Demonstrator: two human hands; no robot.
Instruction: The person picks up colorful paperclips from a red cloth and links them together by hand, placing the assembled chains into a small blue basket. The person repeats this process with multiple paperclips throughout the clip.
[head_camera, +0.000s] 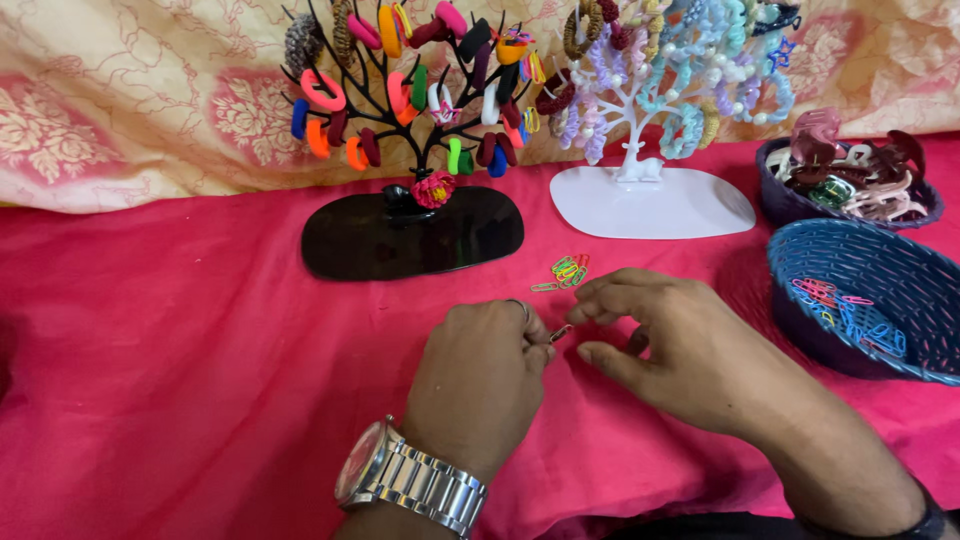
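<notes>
My left hand (480, 380), with a ring and a metal wristwatch, pinches a small paper clip (560, 333) between thumb and forefinger. My right hand (665, 340) rests just to the right of it, fingertips close to the same clip; I cannot tell whether they touch it. A small heap of coloured paper clips (568, 271) lies on the pink cloth just beyond both hands.
A black tree-shaped stand (410, 240) hung with coloured hair ties sits at the back. A white tree stand (650, 200) with pastel ties is beside it. At right are a blue basket (870, 265) holding clips and a dark basket (775, 200) of hair claws.
</notes>
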